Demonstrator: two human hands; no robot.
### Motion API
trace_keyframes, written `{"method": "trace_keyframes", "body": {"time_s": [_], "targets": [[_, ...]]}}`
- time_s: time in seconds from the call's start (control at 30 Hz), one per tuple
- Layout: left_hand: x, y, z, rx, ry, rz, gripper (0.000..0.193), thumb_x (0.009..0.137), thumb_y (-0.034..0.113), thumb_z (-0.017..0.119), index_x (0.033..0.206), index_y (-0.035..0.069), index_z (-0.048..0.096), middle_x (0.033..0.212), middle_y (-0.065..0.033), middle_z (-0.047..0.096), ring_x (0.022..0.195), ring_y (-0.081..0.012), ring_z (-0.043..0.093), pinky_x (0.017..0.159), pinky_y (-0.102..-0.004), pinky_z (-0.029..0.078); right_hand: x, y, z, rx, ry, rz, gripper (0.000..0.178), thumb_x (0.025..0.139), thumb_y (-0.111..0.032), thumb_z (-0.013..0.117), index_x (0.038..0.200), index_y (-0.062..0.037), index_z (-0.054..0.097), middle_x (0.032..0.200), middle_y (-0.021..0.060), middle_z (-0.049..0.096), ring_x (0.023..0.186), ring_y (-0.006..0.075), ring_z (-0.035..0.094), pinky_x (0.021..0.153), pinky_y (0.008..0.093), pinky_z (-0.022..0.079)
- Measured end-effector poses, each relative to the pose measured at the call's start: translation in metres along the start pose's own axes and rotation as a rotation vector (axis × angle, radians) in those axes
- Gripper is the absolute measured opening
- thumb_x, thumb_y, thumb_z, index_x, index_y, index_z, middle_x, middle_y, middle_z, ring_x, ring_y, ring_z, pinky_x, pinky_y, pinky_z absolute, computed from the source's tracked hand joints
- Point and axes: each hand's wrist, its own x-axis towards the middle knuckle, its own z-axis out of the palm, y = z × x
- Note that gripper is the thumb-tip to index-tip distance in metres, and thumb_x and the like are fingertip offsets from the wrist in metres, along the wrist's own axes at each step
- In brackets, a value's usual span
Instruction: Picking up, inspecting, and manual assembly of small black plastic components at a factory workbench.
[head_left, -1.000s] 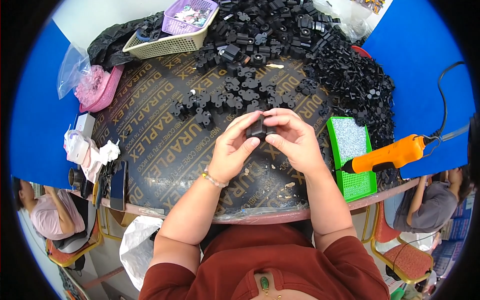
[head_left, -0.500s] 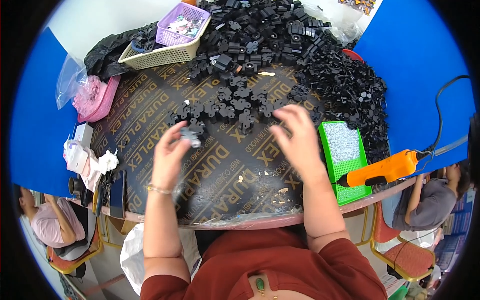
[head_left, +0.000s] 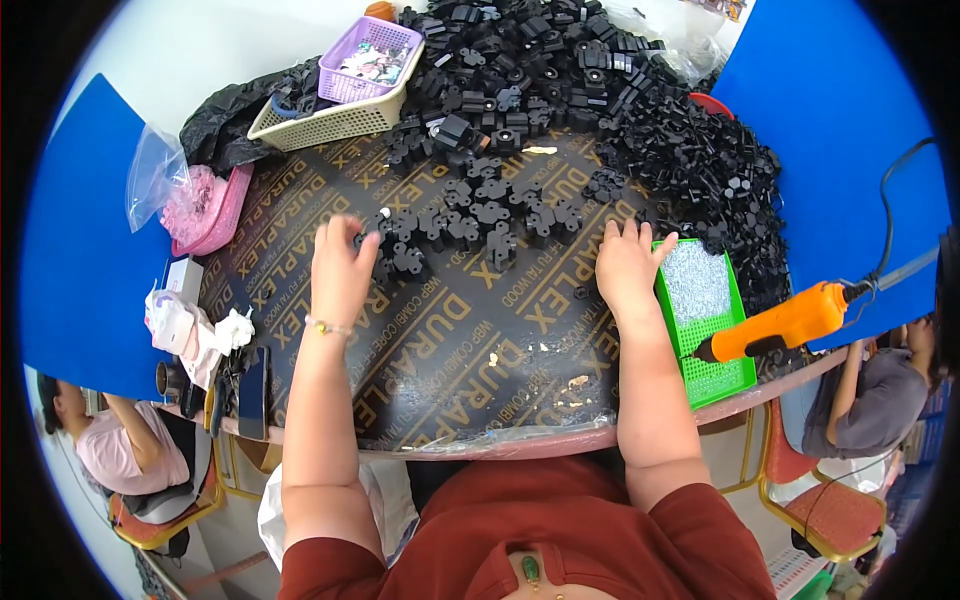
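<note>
Parts (head_left: 490, 212) just beside left grip (head_left: 342, 268);

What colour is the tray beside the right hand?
Bright green; the tray shows best in the head view.

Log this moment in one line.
left hand: near black parts, contents unclear | right hand: open, beside green tray | orange tool: overlaps tray in view

Matte-black plastic housings with lobed, rounded tabs (head_left: 490, 213) lie in a loose cluster near the middle of the view. Many present the lobed face upward; several touch. A dense heap of small black plastic pieces (head_left: 705, 165) lies to the right, in mixed orientations. One dark, small loose piece (head_left: 582, 293) lies apart, nearer the wearer.
</note>
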Motion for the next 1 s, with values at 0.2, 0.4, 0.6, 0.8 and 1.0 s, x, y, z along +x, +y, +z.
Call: {"method": "trace_keyframes", "body": {"time_s": [0.2,0.4,0.6,0.8,1.0], "targets": [[0.089,0.058,0.059,-0.073,0.059,0.309,0.046,0.082,0.026,0.074,0.119,0.004,0.059,0.125,-0.0184,0.055,0.119,-0.0371,0.052,0.101,-0.0436,0.044,0.006,0.0,-0.01,0.214,-0.019,-0.092,0.024,0.084,-0.006,0.058,0.106,-0.0066,0.068,0.105,0.0114,0.063,0.104,0.0324,0.058,0.113,0.0617,0.024],[0.157,0.07,0.118,0.205,-0.034,0.074,0.06,0.077,0.038,0.077,0.128,0.011,0.062,0.114,-0.0187,0.068,0.111,-0.0366,0.062,0.097,-0.0445,0.048,0.007,0.007,-0.018,0.134,-0.084,-0.006,0.016,0.085,-0.007,0.059,0.1,-0.0063,0.066,0.098,0.014,0.064,0.096,0.0333,0.065,0.11,0.0593,0.03],[0.155,0.077,0.109,-1.003,-0.182,-0.348,0.049,0.087,0.02,0.067,0.129,-0.002,0.055,0.103,-0.0093,0.069,0.089,-0.0177,0.066,0.076,-0.0317,0.054,0.009,0.008,-0.001,0.157,-0.108,-0.027,0.022,0.08,-0.002,0.062,0.1,-0.009,0.065,0.094,0.0144,0.065,0.098,0.0341,0.064,0.102,0.0539,0.04],[0.029,0.1,0.039,-1.827,-0.622,-0.35,0.041,0.092,0.004,0.051,0.132,-0.005,0.046,0.123,-0.0195,0.06,0.114,-0.0327,0.061,0.098,-0.0393,0.055,0.013,0.001,-0.029,0.525,0.212,-0.053,0.023,0.078,-0.002,0.062,0.099,-0.0081,0.066,0.096,0.0115,0.064,0.098,0.0317,0.062,0.104,0.0505,0.036],[-0.044,0.096,0.025,-1.987,-0.605,-0.546,0.047,0.093,0.009,0.059,0.135,-0.004,0.045,0.125,-0.0215,0.058,0.117,-0.0382,0.059,0.102,-0.039,0.052,-0.004,-0.026,-0.065,1.456,0.05,0.096,0.02,0.085,-0.001,0.065,0.105,-0.0046,0.068,0.091,0.0025,0.067,0.088,0.0129,0.061,0.082,0.025,0.047]]}}
